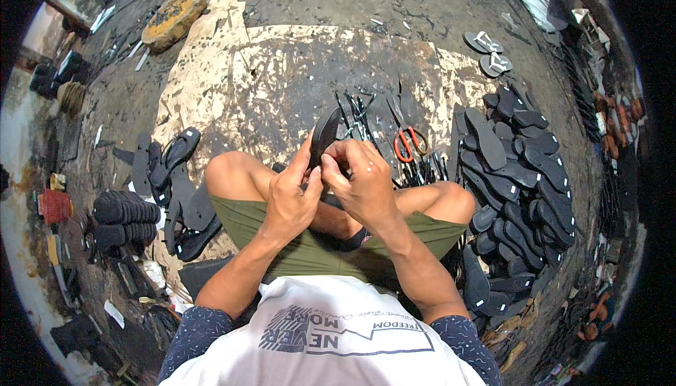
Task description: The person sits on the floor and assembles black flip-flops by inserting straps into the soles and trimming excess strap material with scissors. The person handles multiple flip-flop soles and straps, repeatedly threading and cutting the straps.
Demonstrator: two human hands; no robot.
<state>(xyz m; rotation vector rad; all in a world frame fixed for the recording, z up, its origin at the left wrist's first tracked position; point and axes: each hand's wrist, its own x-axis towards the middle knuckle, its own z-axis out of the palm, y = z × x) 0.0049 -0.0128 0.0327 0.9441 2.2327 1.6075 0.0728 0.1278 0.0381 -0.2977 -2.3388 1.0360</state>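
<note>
In front of my lap, a black flip-flop sole [326,133] is held up on edge, its far end pointing away from me. My left hand [290,194] is closed around its left side, thumb on the near part. My right hand [365,180] has its fingers curled and pinched against the sole's right side; my fingers hide whether a strap is between them. Beyond my hands lie several thin black straps [360,115]. Scissors [405,145] with red-orange handles rest to the right of these, blades pointing away. More black straps [427,168] lie beside my right knee.
A large heap of black soles [517,189] spreads on the right. On the left are strapped black flip-flops [176,154] and stacked black footwear [125,217]. A worn tan sheet [211,80] covers the floor ahead, with a round block [174,19] and grey-white flip-flops [487,52] farther off.
</note>
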